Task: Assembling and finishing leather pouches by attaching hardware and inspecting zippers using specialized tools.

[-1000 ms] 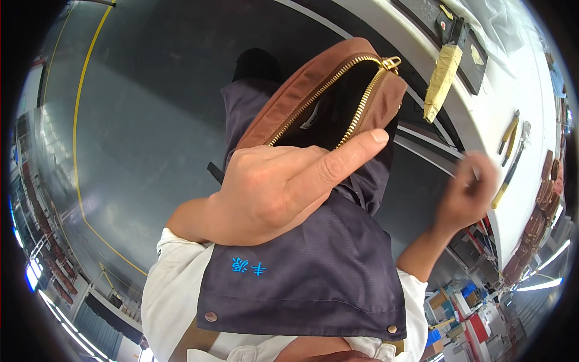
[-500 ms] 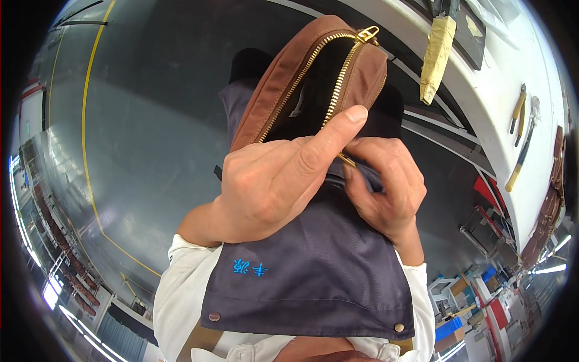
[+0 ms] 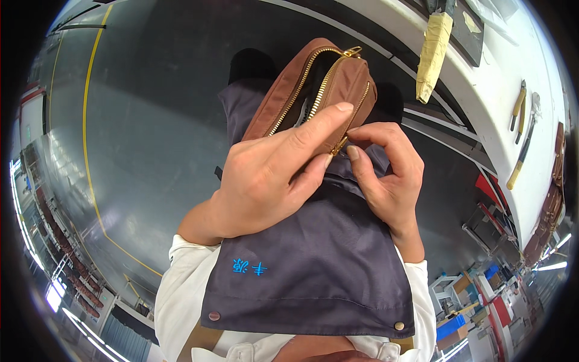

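A brown fabric pouch (image 3: 350, 90) with brass-toothed zippers is held in front of my lap. Its long main zipper gapes, showing a dark inside, with the main slider (image 3: 351, 52) at the far end. My left hand (image 3: 265, 175) grips the near end of the pouch, forefinger stretched along its side and thumb at the lower corner. A second, narrower zipper (image 3: 367, 90) runs down the right side, closed as far as I can see. At its near end my right hand (image 3: 392, 172) has thumb and forefinger curled about a small brass zipper pull (image 3: 341, 145).
A white worktable (image 3: 494, 102) curves along the right. On it lie pliers (image 3: 518, 108), a brush-like tool (image 3: 526, 145) and a tool with a yellow-wrapped handle (image 3: 434, 57) at the edge. My dark apron (image 3: 307, 259) covers my lap. Grey floor with a yellow line lies left.
The pouch has come nearer and turned, so its side zipper and pull now show. My left thumb has come into sight at its corner. My right thumb and forefinger have shifted up slightly.
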### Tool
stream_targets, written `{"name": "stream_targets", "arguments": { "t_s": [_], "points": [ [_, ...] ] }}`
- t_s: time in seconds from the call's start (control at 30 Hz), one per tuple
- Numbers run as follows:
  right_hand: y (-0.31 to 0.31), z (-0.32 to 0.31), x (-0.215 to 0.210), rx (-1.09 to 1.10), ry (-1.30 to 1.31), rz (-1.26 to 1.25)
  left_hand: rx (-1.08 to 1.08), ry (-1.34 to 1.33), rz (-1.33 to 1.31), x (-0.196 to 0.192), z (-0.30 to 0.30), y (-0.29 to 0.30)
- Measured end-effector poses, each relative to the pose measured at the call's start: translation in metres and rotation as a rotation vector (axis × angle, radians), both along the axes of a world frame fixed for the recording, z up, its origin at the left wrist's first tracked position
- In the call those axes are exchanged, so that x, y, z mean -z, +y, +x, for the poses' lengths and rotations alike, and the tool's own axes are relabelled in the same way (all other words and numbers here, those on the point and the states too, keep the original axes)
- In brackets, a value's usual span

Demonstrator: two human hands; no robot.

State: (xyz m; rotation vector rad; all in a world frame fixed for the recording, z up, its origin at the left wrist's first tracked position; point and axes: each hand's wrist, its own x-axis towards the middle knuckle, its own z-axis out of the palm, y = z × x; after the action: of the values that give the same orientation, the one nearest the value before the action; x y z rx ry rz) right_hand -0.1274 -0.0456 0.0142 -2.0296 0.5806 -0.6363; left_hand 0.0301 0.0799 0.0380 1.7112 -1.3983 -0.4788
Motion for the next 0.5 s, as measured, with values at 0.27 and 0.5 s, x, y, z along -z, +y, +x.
{"name": "stream_targets", "arguments": {
  "t_s": [0.27,0.5],
  "points": [
    [0.004,0.002,0.006,0.001,-0.036,0.205,-0.07,0.494,0.172,0.005,0.009,-0.001],
    [0.003,0.001,0.006,-0.188,-0.064,0.103,-0.076,0.817,0.222,0.021,0.017,-0.004]
  ]
}}
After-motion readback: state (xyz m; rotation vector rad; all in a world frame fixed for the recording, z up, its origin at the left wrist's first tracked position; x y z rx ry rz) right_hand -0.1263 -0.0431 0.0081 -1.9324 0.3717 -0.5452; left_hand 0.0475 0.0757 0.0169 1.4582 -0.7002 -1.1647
